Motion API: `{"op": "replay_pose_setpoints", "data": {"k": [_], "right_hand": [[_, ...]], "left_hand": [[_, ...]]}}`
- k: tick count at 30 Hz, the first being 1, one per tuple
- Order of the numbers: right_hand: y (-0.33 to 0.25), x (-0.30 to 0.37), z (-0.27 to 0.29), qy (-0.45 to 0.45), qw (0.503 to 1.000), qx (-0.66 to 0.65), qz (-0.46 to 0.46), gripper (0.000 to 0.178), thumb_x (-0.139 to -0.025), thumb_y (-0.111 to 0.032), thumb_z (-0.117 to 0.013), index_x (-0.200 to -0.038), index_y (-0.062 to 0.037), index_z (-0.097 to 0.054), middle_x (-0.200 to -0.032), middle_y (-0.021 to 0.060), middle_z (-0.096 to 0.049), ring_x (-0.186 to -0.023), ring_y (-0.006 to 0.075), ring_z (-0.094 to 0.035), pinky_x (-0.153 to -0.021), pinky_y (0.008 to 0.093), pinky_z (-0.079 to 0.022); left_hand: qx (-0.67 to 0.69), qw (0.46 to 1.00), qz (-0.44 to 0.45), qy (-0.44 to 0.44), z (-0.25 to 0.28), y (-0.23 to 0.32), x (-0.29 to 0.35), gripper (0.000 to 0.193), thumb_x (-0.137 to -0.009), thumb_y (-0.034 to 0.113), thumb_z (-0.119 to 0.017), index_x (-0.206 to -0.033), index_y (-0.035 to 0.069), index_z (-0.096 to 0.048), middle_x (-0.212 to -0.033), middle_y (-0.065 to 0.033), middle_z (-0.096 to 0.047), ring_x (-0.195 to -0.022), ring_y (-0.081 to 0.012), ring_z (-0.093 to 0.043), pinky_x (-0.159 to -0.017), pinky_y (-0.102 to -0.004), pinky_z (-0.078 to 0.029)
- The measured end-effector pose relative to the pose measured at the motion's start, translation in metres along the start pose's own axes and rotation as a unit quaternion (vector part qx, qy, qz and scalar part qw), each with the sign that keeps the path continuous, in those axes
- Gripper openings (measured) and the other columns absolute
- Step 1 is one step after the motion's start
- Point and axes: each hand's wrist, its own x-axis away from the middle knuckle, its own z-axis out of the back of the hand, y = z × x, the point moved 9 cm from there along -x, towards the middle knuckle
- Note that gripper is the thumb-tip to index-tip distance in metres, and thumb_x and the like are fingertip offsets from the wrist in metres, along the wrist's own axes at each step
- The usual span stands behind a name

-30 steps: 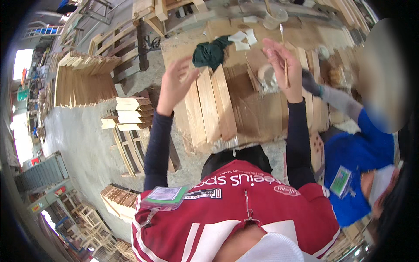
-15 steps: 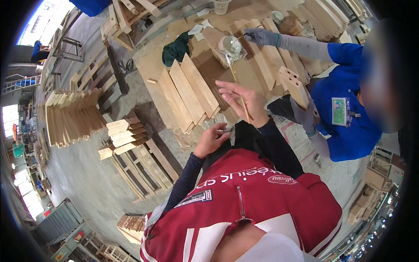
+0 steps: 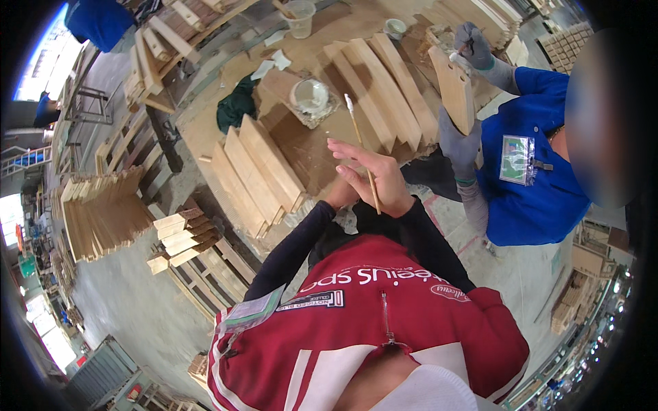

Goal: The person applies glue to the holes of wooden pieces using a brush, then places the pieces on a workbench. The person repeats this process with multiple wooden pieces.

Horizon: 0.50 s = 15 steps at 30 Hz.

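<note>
My right hand (image 3: 384, 179) holds a thin wooden stick brush (image 3: 363, 140) with a white-coated tip, its fingers stretched out to the left beside the handle. The brush points up and away from me. My left hand (image 3: 340, 194) lies close behind and below it; its fingers are hidden by the right hand, so what they hold does not show. Left of my hands, several pale wooden boards (image 3: 264, 172) lie side by side on the worktable. Beyond my hands stands a tub of white paste (image 3: 310, 96).
At the right, a co-worker in a blue shirt (image 3: 531, 198) holds a wooden piece with holes (image 3: 451, 89) in grey gloves. More boards (image 3: 384, 89) lie on the table's far side. A dark green cloth (image 3: 236, 103) and wood stacks (image 3: 106, 212) are on the left.
My left hand has moved right, behind my right hand. The brush tip has come away from the paste tub. The co-worker has raised the wooden piece and brought the other gloved hand to it.
</note>
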Motion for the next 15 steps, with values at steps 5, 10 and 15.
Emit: {"op": "replay_pose_setpoints", "data": {"k": [5, 10, 15], "right_hand": [[0.054, 0.018, 0.044, 0.060, 0.997, 0.024, -0.041, 0.036, -0.092, -0.006, -0.065, -0.128, -0.0018, -0.060, -0.131, 0.0129, -0.063, -0.109, 0.0219, -0.068, -0.085, 0.0307, -0.056], [0.114, 0.036, 0.074, 0.101, 0.985, 0.090, -0.108, 0.038, -0.091, -0.008, -0.067, -0.129, -0.0056, -0.060, -0.126, 0.0131, -0.066, -0.103, 0.0227, -0.070, -0.083, 0.0319, -0.056], [0.186, 0.061, 0.090, 0.148, 0.948, 0.218, -0.177, 0.040, -0.089, -0.008, -0.067, -0.128, -0.0076, -0.059, -0.116, 0.0156, -0.068, -0.100, 0.0353, -0.068, -0.083, 0.0379, -0.055]], "left_hand": [[-0.127, 0.986, -0.001, -0.105, -0.022, -0.043, -0.073, 0.035, -0.086, 0.021, -0.065, -0.116, 0.006, -0.060, -0.119, -0.0190, -0.060, -0.108, -0.0354, -0.060, -0.092, -0.0451, -0.048], [-0.238, 0.964, 0.081, -0.087, -0.015, -0.086, -0.148, 0.043, -0.081, 0.019, -0.070, -0.119, 0.004, -0.058, -0.117, -0.0211, -0.058, -0.102, -0.0390, -0.059, -0.092, -0.0449, -0.048], [-0.348, 0.903, 0.201, 0.153, 0.020, -0.103, -0.177, 0.078, -0.070, 0.019, -0.080, -0.136, 0.003, -0.042, -0.131, -0.0266, -0.045, -0.118, -0.0437, -0.051, -0.099, -0.0454, -0.047]]}}
